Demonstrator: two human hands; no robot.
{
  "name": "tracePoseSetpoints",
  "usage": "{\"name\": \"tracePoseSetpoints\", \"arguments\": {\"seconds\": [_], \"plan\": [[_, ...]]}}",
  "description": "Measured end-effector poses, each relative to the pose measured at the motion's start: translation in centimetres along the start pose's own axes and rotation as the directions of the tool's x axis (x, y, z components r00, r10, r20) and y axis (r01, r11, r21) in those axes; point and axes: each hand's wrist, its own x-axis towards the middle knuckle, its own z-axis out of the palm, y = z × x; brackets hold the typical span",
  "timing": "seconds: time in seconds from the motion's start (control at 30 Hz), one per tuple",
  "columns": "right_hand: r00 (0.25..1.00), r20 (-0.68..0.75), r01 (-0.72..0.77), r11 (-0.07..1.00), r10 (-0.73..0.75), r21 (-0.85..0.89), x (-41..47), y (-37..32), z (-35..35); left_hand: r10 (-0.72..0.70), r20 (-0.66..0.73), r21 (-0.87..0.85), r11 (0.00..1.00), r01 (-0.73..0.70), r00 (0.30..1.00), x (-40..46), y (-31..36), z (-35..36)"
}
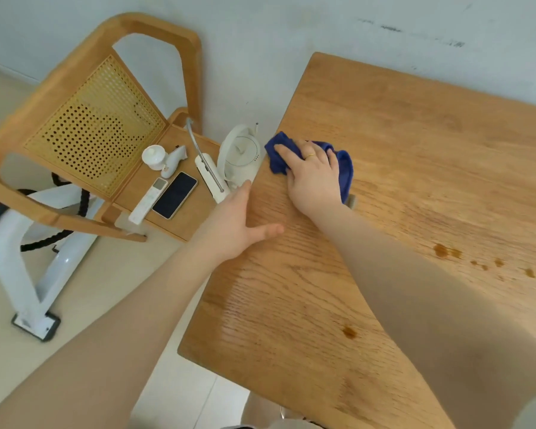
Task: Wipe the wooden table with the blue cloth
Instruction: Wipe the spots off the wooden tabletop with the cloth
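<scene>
The wooden table (415,168) fills the right half of the head view. A crumpled blue cloth (344,168) lies near its left edge, and my right hand (313,178) presses flat on top of it, fingers spread, a ring on one finger. My left hand (245,221) rests at the table's left edge, thumb on the top and fingers over the side, holding nothing. Several brown spots (446,251) mark the wood at the right, and one more spot (349,332) sits nearer to me.
A wooden chair (75,125) stands left of the table. On its seat lie a white kettle (240,154), a white power strip (209,178), a phone (174,195), a remote (147,200) and a small white cup (153,156). A white metal frame (28,274) stands on the floor.
</scene>
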Motion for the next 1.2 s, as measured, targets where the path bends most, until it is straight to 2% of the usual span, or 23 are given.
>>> {"name": "tracePoseSetpoints", "arguments": {"seconds": [0.07, 0.23, 0.33, 0.37, 0.43, 0.5, 0.53, 0.6, 0.7, 0.8, 0.87, 0.93, 1.03, 1.13, 1.2], "plan": [[0.997, 0.026, 0.075, 0.997, -0.076, 0.037, -2.7, -0.5, 0.1, 0.033, 0.013, -0.051, 0.998, -0.032, 0.999, -1.2, -0.2, 0.4], [0.941, 0.105, 0.311, 0.945, -0.321, 0.099, -9.1, -0.6, -0.4, 0.073, -0.026, -0.046, 0.996, -0.074, 0.997, -2.1, -0.2, 1.6], [0.906, 0.147, 0.387, 0.918, -0.397, 0.092, -7.1, 1.6, -1.4, 0.09, -0.03, 0.09, 0.992, -0.087, 0.995, -2.1, 0.2, 1.6], [0.926, 0.112, 0.352, 0.933, -0.359, 0.08, -6.0, 2.3, -1.5, 0.102, -0.026, 0.165, 0.982, -0.096, 0.994, -2.2, 0.5, 1.5], [0.984, 0.033, 0.175, 0.983, -0.177, 0.059, -3.9, 2.9, -1.5, 0.081, -0.034, 0.307, 0.949, -0.066, 0.996, -2.0, 0.9, 1.4], [1.0, 0.012, 0.011, 0.999, -0.012, 0.031, -3.4, 2.4, -1.2, 0.047, -0.037, 0.483, 0.875, -0.023, 0.998, -1.9, 1.5, 1.5], [1.0, 0.016, -0.002, 0.999, 0.002, 0.038, -4.0, 1.8, -1.1, 0.044, -0.024, 0.566, 0.824, -0.022, 0.999, -1.8, 1.7, 1.6], [0.995, 0.042, 0.088, 0.992, -0.091, 0.086, -6.4, 0.9, -1.0, 0.045, 0.002, 0.653, 0.757, -0.035, 0.999, -1.9, 2.0, 1.7], [0.956, 0.138, 0.247, 0.963, -0.26, 0.106, -11.3, 0.4, -1.5, 0.065, 0.025, 0.669, 0.74, -0.064, 0.998, -1.7, 2.0, 1.7], [0.938, 0.167, 0.293, 0.952, -0.303, 0.087, -12.0, 0.9, -1.9, 0.089, 0.094, 0.641, 0.757, -0.129, 0.992, -1.2, 1.9, 1.3], [0.973, 0.11, 0.197, 0.978, -0.204, 0.074, -10.0, 1.7, -1.8, 0.1, 0.141, 0.643, 0.747, -0.168, 0.985, -0.8, 1.7, 1.1], [0.999, 0.0, 0.037, 0.998, -0.037, 0.04, -7.5, 2.4, -1.8, 0.103, 0.172, 0.659, 0.727, -0.192, 0.98, -0.4, 1.6, 1.0], [0.986, -0.039, -0.163, 0.987, 0.162, 0.0, -5.5, 2.4, -1.6, 0.118, 0.184, 0.688, 0.693, -0.214, 0.976, -0.2, 1.6, 1.2], [0.97, -0.057, -0.234, 0.972, 0.235, 0.028, -7.4, 1.0, -1.4, 0.111, 0.197, 0.65, 0.729, -0.214, 0.974, -0.4, 1.4, 1.2], [0.975, -0.062, -0.211, 0.976, 0.213, 0.048, -10.5, -0.1, -1.1, 0.122, 0.21, 0.614, 0.756, -0.227, 0.97, -0.4, 1.2, 1.0]]}}
